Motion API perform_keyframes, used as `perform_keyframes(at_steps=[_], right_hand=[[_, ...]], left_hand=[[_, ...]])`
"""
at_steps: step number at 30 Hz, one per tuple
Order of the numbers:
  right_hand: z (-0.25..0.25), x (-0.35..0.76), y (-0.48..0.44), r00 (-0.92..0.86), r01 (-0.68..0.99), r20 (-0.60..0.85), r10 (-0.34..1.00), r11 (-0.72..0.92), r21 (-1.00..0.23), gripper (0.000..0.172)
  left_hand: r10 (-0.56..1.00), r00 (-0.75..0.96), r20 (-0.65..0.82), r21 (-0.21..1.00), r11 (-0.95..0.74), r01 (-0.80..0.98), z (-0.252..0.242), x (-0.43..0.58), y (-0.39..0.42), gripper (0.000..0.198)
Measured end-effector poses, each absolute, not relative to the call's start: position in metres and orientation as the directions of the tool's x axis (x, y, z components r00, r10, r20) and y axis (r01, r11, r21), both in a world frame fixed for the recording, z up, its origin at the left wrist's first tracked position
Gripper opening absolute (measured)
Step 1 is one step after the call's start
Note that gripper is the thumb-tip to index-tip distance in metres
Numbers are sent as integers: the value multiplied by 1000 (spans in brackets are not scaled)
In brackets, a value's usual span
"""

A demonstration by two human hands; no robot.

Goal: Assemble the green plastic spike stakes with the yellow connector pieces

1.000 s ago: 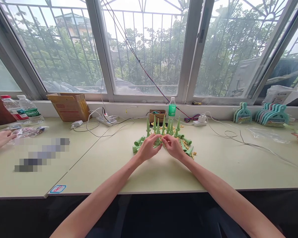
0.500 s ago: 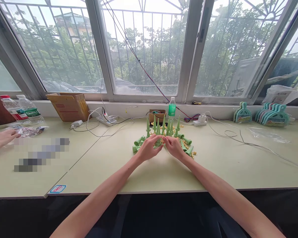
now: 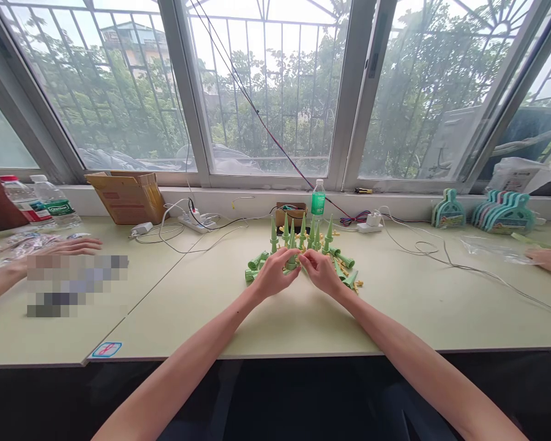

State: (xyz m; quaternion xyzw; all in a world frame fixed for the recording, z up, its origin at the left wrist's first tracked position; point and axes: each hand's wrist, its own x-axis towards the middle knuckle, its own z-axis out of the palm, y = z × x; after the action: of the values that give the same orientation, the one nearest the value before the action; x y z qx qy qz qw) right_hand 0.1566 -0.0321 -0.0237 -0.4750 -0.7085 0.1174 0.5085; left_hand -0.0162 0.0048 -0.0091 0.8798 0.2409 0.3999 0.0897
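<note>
My left hand (image 3: 278,271) and my right hand (image 3: 320,269) meet at the middle of the table, fingertips pinched close together. Whatever small piece lies between them is too small and covered to name. Just behind my hands, several green pointed cone pieces (image 3: 329,235) stand upright like little towers. Loose green tubular pieces (image 3: 256,261) lie to the left of my left hand, and more green pieces (image 3: 350,280) lie beside my right wrist. Small yellow parts (image 3: 359,284) are scattered among them.
Behind the pieces stand a small cardboard box (image 3: 291,214) and a green-labelled bottle (image 3: 318,198). Power strips (image 3: 197,222) and white cables run along the back. Teal hangers (image 3: 505,213) sit at the right. A co-worker's hand (image 3: 73,246) is at the left, another person's hand (image 3: 550,260) at the right edge.
My hands stay in nearly the same place, with only slight finger movement. At the left, a co-worker's hand has reached further in; at the right edge, another person's hand has appeared.
</note>
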Motion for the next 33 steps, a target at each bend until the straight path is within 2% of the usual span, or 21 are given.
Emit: perform_keyframes(at_steps=[7, 11, 17, 25, 30, 33], right_hand=[[-26, 156, -29, -23, 563, 590, 807, 498, -660, 55], [-25, 156, -31, 8, 565, 589, 808, 482, -670, 47], [-22, 155, -34, -41, 541, 594, 804, 517, -663, 36], [-28, 157, -28, -44, 571, 592, 805, 506, -646, 51], [-27, 155, -31, -47, 556, 592, 805, 513, -653, 35], [-27, 155, -31, -80, 536, 589, 804, 533, -655, 31]], left_hand=[[476, 601, 643, 342, -879, 331, -5, -17, 0, 32], [517, 551, 655, 348, -854, 388, -7, -16, 1, 30], [537, 511, 671, 372, -840, 395, -10, -16, 4, 30], [520, 569, 637, 370, -854, 366, -8, -16, 2, 29], [538, 532, 653, 369, -841, 397, -8, -15, 2, 28], [535, 528, 659, 366, -842, 396, -9, -15, 3, 28]])
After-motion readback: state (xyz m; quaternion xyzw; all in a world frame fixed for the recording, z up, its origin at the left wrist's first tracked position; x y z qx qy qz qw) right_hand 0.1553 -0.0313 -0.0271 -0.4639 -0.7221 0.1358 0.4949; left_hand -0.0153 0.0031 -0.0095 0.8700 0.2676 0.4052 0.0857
